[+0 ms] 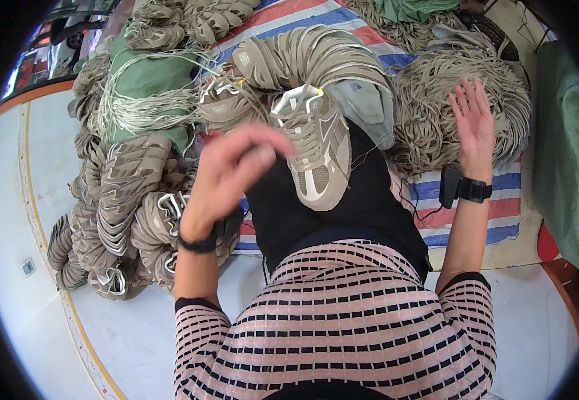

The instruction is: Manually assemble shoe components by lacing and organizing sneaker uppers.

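A beige shoe upper [321, 160] with mesh panels, laced down its front, lies on my lap with its toe toward me. My left hand [239, 167] is at its left edge, fingers bent and smeared by motion; whether they touch or grip it I cannot tell. Far off to the right, my right hand [474, 123] is raised with fingers apart and nothing visible in it. Below it spreads a large tangled heap of beige shoelaces [429, 107]. Beyond my knees, a curved row of nested shoe uppers [309, 57] lies beside another upper [225, 107].
Stacks of beige uppers [129, 183] crowd the floor at left, beside a green sack [156, 77] draped with pale laces [126, 120]. A striped red, white and blue sheet [496, 200] lies underneath. Green cloth [563, 153] hangs at the right edge.
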`<state>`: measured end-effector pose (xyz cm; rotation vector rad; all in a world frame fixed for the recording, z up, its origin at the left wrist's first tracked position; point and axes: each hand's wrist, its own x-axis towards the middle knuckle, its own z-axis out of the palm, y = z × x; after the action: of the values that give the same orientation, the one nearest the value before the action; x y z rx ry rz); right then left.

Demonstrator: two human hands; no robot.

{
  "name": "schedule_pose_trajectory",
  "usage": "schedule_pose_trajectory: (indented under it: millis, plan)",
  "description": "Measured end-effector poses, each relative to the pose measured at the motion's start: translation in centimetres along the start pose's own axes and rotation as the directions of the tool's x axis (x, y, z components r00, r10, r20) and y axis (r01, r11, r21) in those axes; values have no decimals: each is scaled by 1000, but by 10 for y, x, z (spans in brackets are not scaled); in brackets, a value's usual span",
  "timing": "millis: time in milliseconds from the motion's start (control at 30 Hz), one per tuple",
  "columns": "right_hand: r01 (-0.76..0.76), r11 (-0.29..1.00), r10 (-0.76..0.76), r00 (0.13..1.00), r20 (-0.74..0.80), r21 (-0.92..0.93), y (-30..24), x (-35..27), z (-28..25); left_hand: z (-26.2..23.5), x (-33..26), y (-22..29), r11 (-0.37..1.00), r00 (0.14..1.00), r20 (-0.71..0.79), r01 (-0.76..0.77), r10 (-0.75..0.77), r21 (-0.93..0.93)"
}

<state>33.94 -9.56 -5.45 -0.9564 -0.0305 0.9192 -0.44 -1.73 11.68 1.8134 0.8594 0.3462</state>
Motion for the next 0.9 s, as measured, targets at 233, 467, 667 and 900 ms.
schedule_pose_trajectory:
  millis: [233,467,667,900]
  plan:
    - [-377,925,379,923,61,-50,52,-19,-53,43,-55,90,764,810,151,-446,566,-467]
    - [-304,799,457,868,194,-518,73,-63,33,85,-61,122,580,709,-385,-705,590,-408]
    - [119,719,334,804,491,-685,87,-69,83,9,-60,114,734,700,220,-647,679,-207]
    - [284,654,345,713,610,-701,97,-65,93,-13,-77,59,831,754,352,-524,555,-188]
